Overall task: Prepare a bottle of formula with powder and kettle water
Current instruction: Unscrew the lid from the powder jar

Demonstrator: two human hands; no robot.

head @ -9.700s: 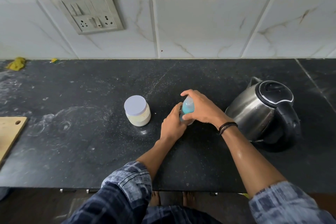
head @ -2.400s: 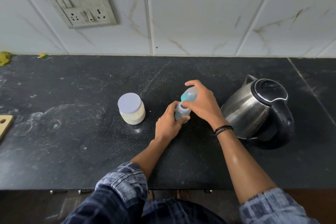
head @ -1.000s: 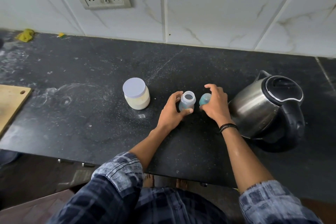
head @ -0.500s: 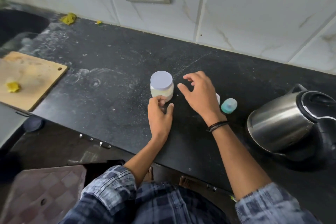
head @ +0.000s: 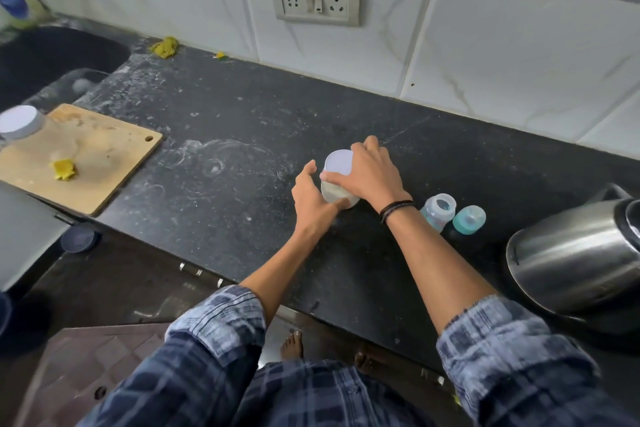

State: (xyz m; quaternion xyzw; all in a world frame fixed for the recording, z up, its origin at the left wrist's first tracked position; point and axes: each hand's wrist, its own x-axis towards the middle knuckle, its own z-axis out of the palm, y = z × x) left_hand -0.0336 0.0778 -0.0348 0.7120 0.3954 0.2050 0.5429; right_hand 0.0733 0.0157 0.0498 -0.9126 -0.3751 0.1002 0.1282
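Where the sink [head: 52, 55] ends at far left, a wooden board [head: 104, 166] lies on the dark counter [head: 242, 121] with a yellow scrap [head: 64, 169] on it. Near mid-counter the jar [head: 334, 194] of pale powder stands upright, its white lid [head: 337, 161] on. The left hand [head: 311, 201] grips the jar's body from the left, fingers curved up its side and thumb across the near base. The right hand [head: 372, 173] lies over the lid from the right, fingers curled round its rim and thumb on the near edge. Just right of that wrist the bottle [head: 438, 210] stands open on the counter, touched by neither hand, with its teal cap [head: 469, 218] just beside it. Further right is the steel kettle [head: 571, 260], partly cut off by the frame edge.
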